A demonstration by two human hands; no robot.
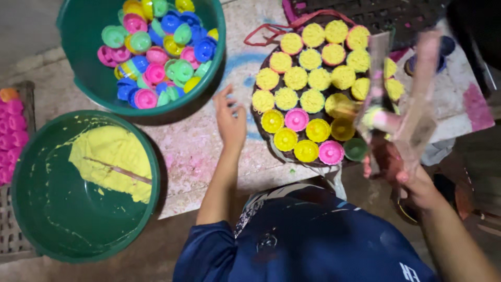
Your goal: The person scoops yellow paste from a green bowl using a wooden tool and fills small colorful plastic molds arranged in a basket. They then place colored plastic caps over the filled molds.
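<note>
gripping blurred flat sticks (412, 104), right hand (412, 180) fingers shut; left hand (230, 122) fingers spread on gritty board (198, 151).

A tub of moulds (156, 47) stands at the far left, and nearer, below it, a tub (31, 209) holds paste (112, 156) with a stick (117, 169) lying on it. To their right a round tray (271, 141) carries rows of filled moulds (313, 78); the left hand (229, 122) lies between tub and tray, and the right hand (404, 172) holds what seems a blurred press (402, 99) just right of the tray.
</note>
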